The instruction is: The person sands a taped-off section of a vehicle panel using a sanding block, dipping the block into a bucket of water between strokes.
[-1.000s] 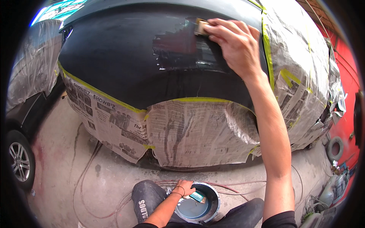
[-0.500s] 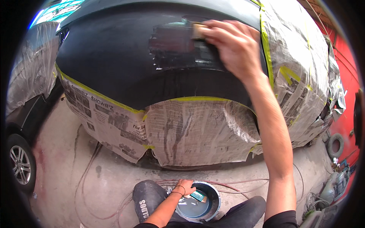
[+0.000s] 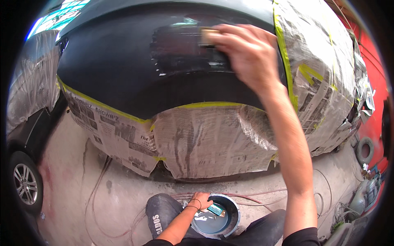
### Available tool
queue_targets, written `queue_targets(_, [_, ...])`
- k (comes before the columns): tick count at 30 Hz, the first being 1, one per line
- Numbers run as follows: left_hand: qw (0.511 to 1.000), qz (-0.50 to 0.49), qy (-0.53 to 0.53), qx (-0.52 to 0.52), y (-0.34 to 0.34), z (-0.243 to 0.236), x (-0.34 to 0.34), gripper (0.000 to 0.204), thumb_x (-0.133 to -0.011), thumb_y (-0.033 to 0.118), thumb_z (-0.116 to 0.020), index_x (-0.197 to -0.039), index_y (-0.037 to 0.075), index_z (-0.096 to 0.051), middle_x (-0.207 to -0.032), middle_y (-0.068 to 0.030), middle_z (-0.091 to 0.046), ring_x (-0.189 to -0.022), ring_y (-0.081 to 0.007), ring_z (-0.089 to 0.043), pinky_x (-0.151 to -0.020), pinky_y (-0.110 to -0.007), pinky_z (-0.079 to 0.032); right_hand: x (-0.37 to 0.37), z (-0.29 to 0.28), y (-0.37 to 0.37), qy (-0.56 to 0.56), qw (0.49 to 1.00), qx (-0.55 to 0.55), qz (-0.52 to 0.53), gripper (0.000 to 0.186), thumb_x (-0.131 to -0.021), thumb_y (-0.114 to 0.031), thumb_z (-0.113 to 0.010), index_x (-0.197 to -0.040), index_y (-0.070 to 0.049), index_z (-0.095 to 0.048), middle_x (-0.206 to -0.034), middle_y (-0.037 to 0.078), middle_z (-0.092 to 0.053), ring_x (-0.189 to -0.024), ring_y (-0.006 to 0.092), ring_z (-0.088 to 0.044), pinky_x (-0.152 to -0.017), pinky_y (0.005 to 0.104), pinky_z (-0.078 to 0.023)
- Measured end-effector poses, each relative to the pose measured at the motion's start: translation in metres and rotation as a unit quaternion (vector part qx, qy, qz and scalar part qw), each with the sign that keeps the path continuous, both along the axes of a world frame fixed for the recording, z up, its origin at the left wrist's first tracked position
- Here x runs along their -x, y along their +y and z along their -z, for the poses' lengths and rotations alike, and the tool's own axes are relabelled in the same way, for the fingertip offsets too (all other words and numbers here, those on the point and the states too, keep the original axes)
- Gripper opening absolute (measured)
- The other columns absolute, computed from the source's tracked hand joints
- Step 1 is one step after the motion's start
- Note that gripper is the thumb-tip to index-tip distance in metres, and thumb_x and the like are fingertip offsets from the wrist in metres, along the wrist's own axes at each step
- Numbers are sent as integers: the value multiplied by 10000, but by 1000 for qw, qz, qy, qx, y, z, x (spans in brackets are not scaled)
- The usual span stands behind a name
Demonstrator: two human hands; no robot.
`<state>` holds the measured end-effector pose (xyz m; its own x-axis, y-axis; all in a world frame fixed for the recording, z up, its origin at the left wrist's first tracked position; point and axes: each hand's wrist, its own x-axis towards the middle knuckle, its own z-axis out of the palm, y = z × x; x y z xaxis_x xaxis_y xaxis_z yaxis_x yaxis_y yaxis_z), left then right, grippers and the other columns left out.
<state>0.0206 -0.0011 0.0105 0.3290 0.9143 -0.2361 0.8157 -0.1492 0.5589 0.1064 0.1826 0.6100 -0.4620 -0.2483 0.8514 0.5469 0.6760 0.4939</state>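
Observation:
My right hand, blurred, grips a tan block against a dark car panel, on a wet patch with a reddish sheen. Yellow tape edges the panel, with newspaper below it. My left hand has its fingers curled on the rim of a bucket between my knees. The bucket holds cloudy water and a teal-and-tan rectangular item.
A dark car with plastic sheeting and a wheel is at left. Newspaper and plastic cover the car body at right. A loose tire stands by a red wall. Hoses and cables cross the floor; grey equipment sits lower right.
My right hand and the block have moved slightly left and down along the panel. The view has shifted a little. My left hand remains on the bucket rim.

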Motion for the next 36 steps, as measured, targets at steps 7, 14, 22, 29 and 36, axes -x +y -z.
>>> queue_targets(7, [1000,1,4,-12,2,-4,-1,626,-932,521,-718,-1314,30,-789,-1248,-266,-817,-1181,-447,-781,-1084,-537,-600,0,17,-7,14,999,13,-28,282,-934,-91,-843,-1127,-293,-881,-1267,-80,-848,-1171,209,-752,-1082,423,-506])
queue_targets(14, [1000,-5,9,2,-2,2,2,603,-946,513,-708,-1308,37,-785,-1252,-248,-824,-1185,-440,-784,-1093,-543,-592,9,20,-18,-72,997,15,-17,334,-926,-86,-822,-1173,-305,-868,-1363,-125,-808,-1247,182,-719,-1095,432,-447])
queue_targets(22, [999,-5,19,25,0,-1,-2,560,-972,517,-721,-1302,71,-792,-1279,-237,-821,-1233,-427,-769,-1147,-556,-543,54,42,-34,-106,993,23,-43,235,-932,-112,-828,-1098,-272,-874,-1331,-126,-804,-1229,169,-700,-1118,448,-444])
queue_targets(29, [1000,-9,16,-4,-3,8,6,654,-939,539,-694,-1372,55,-777,-1267,-248,-823,-1197,-433,-782,-1122,-553,-571,47,61,-43,-44,999,9,3,240,-909,-179,-862,-1120,-292,-874,-1338,-123,-799,-1215,160,-701,-1106,423,-435])
queue_targets(36, [1000,7,24,12,4,-8,-1,660,-930,544,-711,-1345,37,-794,-1231,-266,-822,-1180,-440,-782,-1120,-542,-578,46,78,-39,84,996,23,3,203,-911,-192,-848,-1095,-276,-857,-1286,-78,-820,-1173,193,-721,-1063,461,-442])
